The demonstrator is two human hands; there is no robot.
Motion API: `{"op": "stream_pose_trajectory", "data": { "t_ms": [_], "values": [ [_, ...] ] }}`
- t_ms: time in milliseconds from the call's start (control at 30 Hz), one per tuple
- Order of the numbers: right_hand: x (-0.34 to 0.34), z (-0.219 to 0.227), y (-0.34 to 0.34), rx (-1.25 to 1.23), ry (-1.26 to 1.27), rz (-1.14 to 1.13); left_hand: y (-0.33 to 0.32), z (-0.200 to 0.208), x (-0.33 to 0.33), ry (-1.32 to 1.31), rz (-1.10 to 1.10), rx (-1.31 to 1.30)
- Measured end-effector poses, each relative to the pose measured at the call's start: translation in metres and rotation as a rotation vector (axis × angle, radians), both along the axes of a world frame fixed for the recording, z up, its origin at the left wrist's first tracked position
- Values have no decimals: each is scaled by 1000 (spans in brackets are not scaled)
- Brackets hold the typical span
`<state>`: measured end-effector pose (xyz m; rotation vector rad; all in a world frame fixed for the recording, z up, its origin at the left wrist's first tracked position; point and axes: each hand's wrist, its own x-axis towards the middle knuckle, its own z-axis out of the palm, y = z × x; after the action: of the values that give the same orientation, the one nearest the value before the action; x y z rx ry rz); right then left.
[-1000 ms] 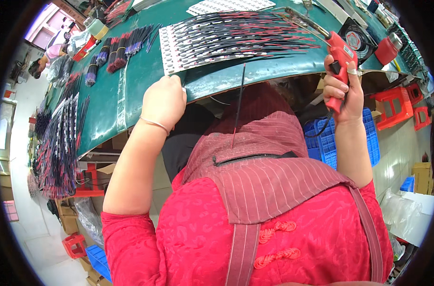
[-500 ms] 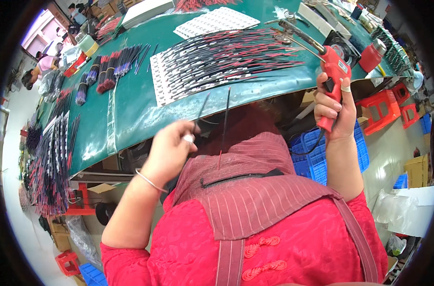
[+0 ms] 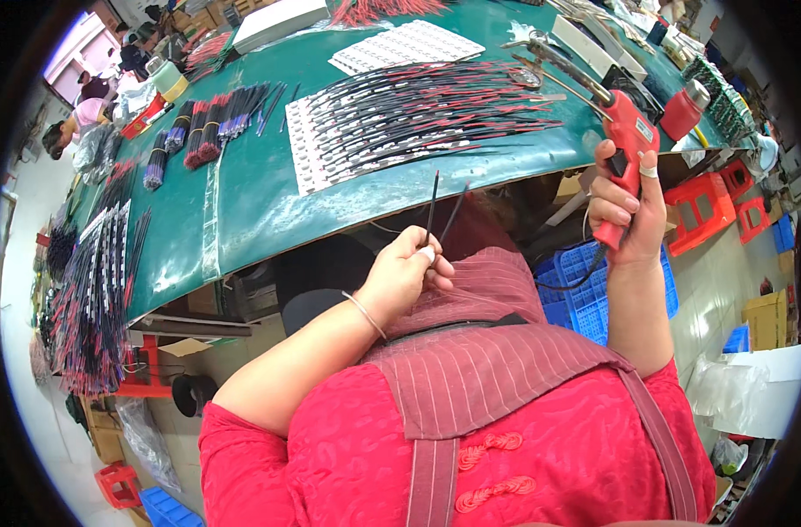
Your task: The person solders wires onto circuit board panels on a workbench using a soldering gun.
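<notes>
My left hand (image 3: 411, 279), with white tape on a finger, is closed in front of the table's near edge. Thin black wires (image 3: 433, 209) stick up from its pinch, one nearly upright and one leaning right. Their lower ends are hidden by the hand. My right hand (image 3: 627, 211), taped on the thumb, grips the red handle of a soldering gun (image 3: 636, 132). The gun's long metal tip points up and left over the table. Beyond my hands, many black wires with red ones (image 3: 418, 110) lie across a white perforated panel (image 3: 305, 162).
The green table (image 3: 251, 198) carries more white panels (image 3: 409, 46), bundled wires (image 3: 202, 132) and a red bottle (image 3: 684, 110). More wired strips (image 3: 97, 299) hang over its left edge. Blue crates (image 3: 585, 290) and red stools (image 3: 703, 215) stand to the right. People are at the far left.
My left hand has moved right and closed round the wire that stood apart from it, so two wires now show in it. My right hand and the soldering gun have shifted slightly right and down.
</notes>
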<state>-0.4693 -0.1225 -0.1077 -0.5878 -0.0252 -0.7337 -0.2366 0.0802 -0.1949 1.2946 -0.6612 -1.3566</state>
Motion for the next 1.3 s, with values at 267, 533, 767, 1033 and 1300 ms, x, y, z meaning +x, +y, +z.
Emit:
{"op": "stream_pose_trajectory", "data": {
  "t_ms": [267,533,767,1033,1300],
  "values": [
    [6,1,-3,-24,51,17,42,44,14,-330,-90,-257],
    [23,-13,-10,-64,132,31,133,93,138,-461,615,-24],
    [56,-24,-3,-39,198,54,255,62,285,-902,1013,389],
    [89,-17,3,-55,310,40,270,46,350,-1402,882,644],
    [125,-11,-7,-47,244,128,246,55,347,-2163,696,681]
  ]
}}
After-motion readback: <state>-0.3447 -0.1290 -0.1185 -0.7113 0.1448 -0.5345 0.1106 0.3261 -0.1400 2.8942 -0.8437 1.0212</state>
